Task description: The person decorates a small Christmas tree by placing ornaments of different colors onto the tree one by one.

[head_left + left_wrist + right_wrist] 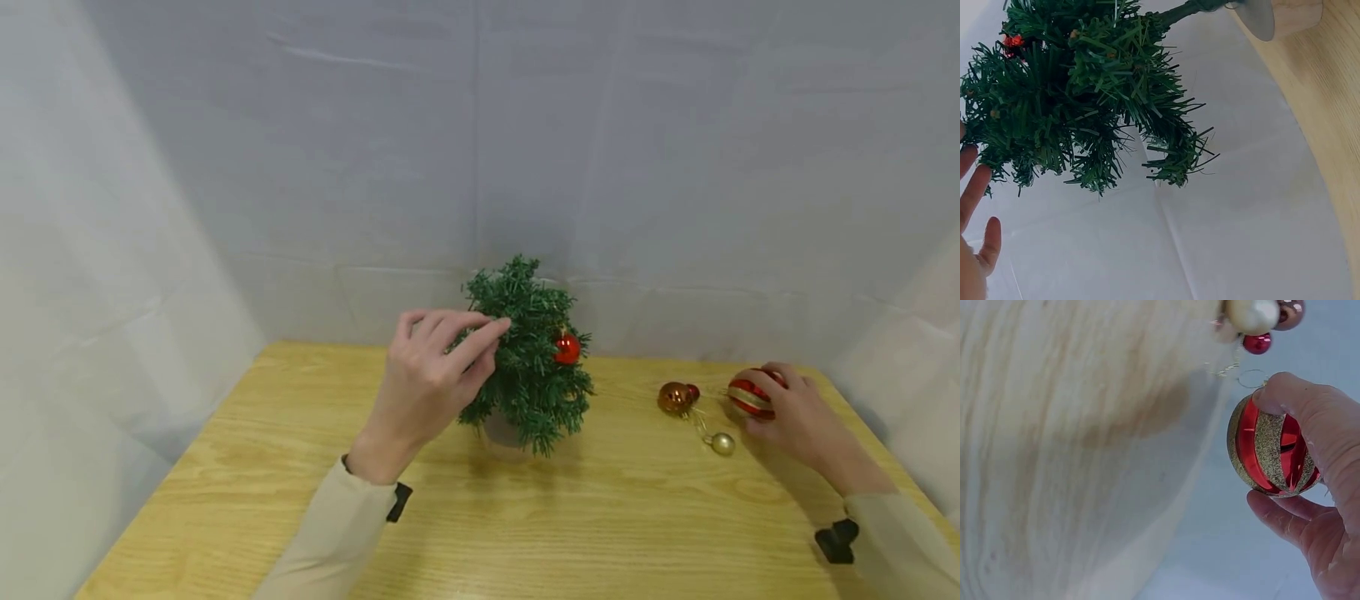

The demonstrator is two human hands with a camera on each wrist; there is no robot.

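Observation:
A small green Christmas tree [528, 358] stands upright, with a shiny red bauble [567, 348] hanging on its right side. My left hand [442, 358] is at the tree's upper left, fingers loosely extended beside the branches [1085, 94]. Whether those fingertips touch the needles I cannot tell. Toward the table's right end, my right hand [802, 421] grips a large red and gold striped bauble [752, 393]. In the right wrist view, thumb and fingers lie on opposite sides of the striped bauble [1268, 447], and its thin gold hanging loop shows.
Left of the striped bauble lie a copper bauble [675, 398], a small dark red bauble [693, 391] and a small pale gold bauble [722, 443] with gold string. All are on the wooden table [600, 517]. Grey-white sheeting [360, 167] hangs behind and at both sides.

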